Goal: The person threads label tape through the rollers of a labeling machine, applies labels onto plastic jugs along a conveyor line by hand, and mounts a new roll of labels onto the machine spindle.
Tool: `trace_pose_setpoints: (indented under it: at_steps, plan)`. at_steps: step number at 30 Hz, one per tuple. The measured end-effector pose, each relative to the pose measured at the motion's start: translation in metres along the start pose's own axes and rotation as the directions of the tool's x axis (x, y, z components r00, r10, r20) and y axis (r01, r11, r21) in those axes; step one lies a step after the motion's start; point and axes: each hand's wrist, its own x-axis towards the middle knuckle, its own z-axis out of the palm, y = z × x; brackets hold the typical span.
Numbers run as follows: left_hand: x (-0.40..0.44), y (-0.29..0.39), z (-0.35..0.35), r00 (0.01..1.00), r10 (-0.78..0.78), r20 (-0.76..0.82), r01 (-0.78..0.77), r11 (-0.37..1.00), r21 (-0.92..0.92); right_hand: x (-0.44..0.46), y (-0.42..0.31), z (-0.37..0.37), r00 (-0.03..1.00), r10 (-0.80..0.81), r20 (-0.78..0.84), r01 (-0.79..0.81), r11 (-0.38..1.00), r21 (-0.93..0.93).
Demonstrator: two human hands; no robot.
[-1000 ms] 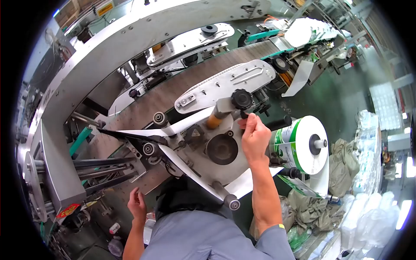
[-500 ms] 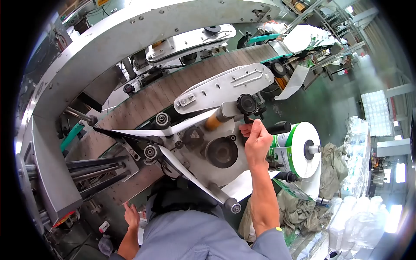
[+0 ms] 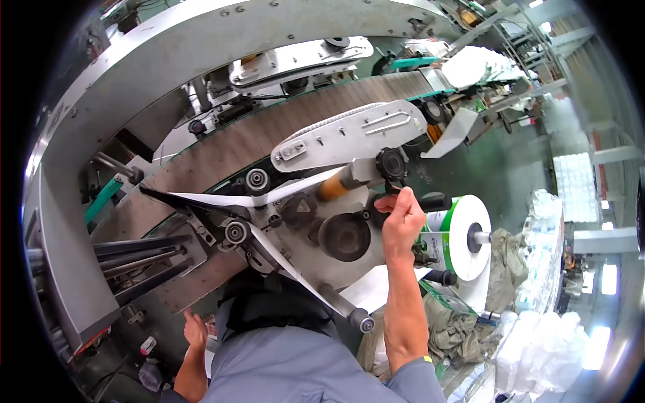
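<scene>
My right hand (image 3: 403, 218) is closed in a pinch over the labelling machine, just below a black star knob (image 3: 390, 162). What its fingers grip is hidden; dark machine parts lie right behind them. To its left are a round black wheel (image 3: 345, 237) and a yellow-brown roller (image 3: 331, 188). A white label web (image 3: 289, 262) runs around several rollers. Right of the hand hangs a label roll (image 3: 468, 236) with green printed labels. My left hand (image 3: 195, 330) hangs low at my side, fingers loosely extended, with nothing visible in it.
A brown slat conveyor (image 3: 295, 117) crosses behind the machine, between two side-belt units, the nearer one a grey guard plate (image 3: 349, 134). A metal arch (image 3: 222, 40) curves overhead at left. Crumpled cloth (image 3: 450, 329) and plastic-wrapped goods (image 3: 541, 349) lie at right.
The view has shifted slightly. My right hand stays pinched in nearly the same place by the knob, and my left hand still hangs low.
</scene>
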Motion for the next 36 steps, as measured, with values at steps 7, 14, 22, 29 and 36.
trace_pose_setpoints:
  at_steps: [7,14,22,29,36]
  plan:
    - [0.005,-0.027,0.015,0.999,-0.047,-0.022,0.048,0.999,0.020,-0.003,-0.004,0.002,0.999,0.038,-0.014,-0.037,0.999,0.035]
    - [0.015,-0.016,0.033,0.997,-0.070,0.023,0.071,0.996,-0.054,-0.003,-0.011,-0.001,0.999,-0.028,-0.036,0.027,0.999,-0.029]
    - [0.051,-0.067,0.092,0.998,-0.029,0.064,0.043,0.972,-0.230,-0.002,-0.018,-0.007,0.998,0.053,0.019,-0.052,0.997,-0.056]
    - [0.032,-0.053,0.069,0.981,-0.079,0.178,0.119,0.966,-0.228,0.000,-0.006,-0.003,1.000,-0.008,0.004,0.009,1.000,-0.030]
    - [0.024,-0.038,0.040,0.993,0.001,0.120,0.023,0.980,-0.199,-0.002,-0.011,-0.005,0.998,0.051,0.047,-0.049,0.998,-0.038]
